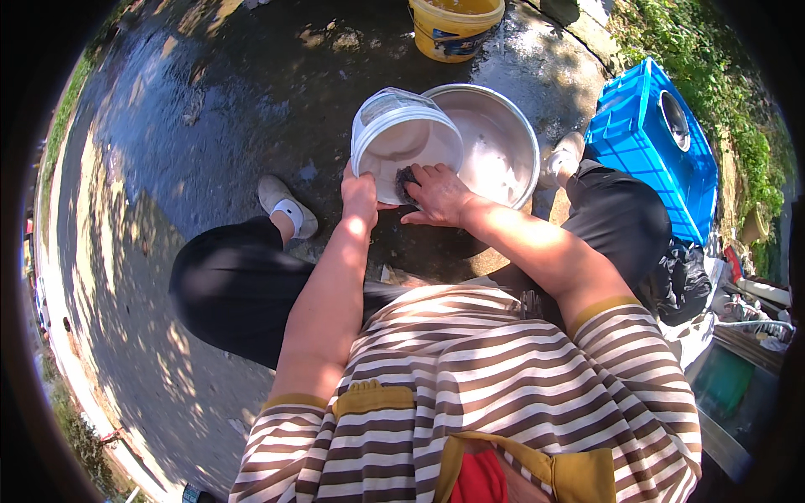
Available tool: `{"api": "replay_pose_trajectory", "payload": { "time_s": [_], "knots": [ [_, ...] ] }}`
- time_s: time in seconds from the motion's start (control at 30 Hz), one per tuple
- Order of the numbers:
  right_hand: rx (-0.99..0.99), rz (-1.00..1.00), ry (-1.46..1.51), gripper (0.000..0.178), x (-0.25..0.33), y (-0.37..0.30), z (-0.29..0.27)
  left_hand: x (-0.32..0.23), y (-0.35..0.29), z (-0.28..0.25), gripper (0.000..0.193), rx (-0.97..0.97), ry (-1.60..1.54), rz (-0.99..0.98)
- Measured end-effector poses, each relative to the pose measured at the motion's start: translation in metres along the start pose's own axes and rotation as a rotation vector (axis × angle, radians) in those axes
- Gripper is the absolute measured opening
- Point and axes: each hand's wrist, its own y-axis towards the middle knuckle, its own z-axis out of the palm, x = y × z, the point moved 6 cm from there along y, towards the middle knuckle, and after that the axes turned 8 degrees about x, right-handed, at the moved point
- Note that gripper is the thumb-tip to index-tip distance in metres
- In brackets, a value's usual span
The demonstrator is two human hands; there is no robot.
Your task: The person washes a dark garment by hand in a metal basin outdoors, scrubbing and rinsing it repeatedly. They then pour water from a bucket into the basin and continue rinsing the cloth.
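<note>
A white plastic bucket [407, 155] is tipped on its side, its mouth facing me, over the left rim of a wide metal basin [530, 147]. My left hand [360, 197] grips the bucket's near rim at the lower left. Under the fingers of my right hand [440, 197] is a dark scouring pad [404, 183], pressed against the inside of the bucket near its rim. Pale, cloudy liquid with some white froth lies in the basin. Part of the basin is hidden behind the bucket and my right hand.
Beyond the basin stands a yellow bucket [453, 38] on wet, dark ground. A blue plastic crate [646, 151], holding a round metal-rimmed item, rests on the right beside my leg. Black bags [681, 281] and clutter lie below it. My feet are on either side of the basin.
</note>
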Motion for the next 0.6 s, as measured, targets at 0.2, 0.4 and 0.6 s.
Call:
{"api": "replay_pose_trajectory", "payload": {
  "time_s": [0.2,0.4,0.6],
  "knots": [
    [-0.256,0.130,-0.521,0.039,-0.033,-0.003,-0.033,-0.024,-0.015,0.019,0.058,0.058,0.018,0.043],
    [-0.083,0.269,0.442,0.030,0.016,0.043,0.025,0.002,0.000,0.008,0.066,-0.036,0.052,0.103],
    [-0.075,0.220,0.021,0.027,-0.023,0.041,0.023,-0.014,-0.011,0.018,0.062,0.039,-0.089,0.009]
  ]
}}
